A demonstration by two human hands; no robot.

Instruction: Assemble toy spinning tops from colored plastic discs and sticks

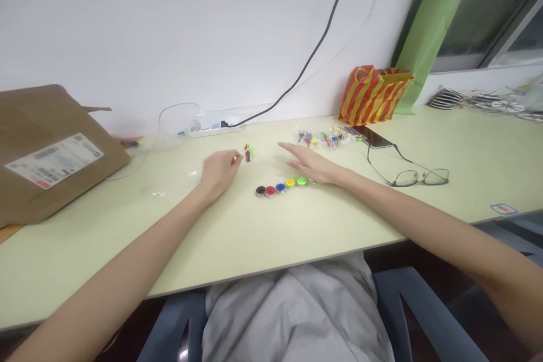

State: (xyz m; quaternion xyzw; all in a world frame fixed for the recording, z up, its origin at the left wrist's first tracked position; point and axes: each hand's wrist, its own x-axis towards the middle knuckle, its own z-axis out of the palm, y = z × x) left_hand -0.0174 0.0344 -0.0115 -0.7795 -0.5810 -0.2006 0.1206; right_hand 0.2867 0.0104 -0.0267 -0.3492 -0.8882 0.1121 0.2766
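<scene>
My left hand (220, 172) rests on the table with its fingers curled into a pinch; whatever is between them, if anything, is hidden. Right by its fingertips is a small cluster of multicoloured plastic pieces (248, 153). My right hand (311, 164) is open, fingers stretched out, above the table. In front of the hands runs a row of small round clear containers with coloured tops: black (260, 191), red (270, 191), blue (280, 188), yellow (290, 183) and green (301, 182). Another clear one is partly covered by my right hand.
A clear bag of small coloured pieces (328, 137) lies behind my right hand, near a phone (373, 137), glasses (419, 177) and a striped bag (375, 96). A cardboard parcel (55, 153) stands left. A power strip (212, 127) with a black cable (303, 70) is along the wall.
</scene>
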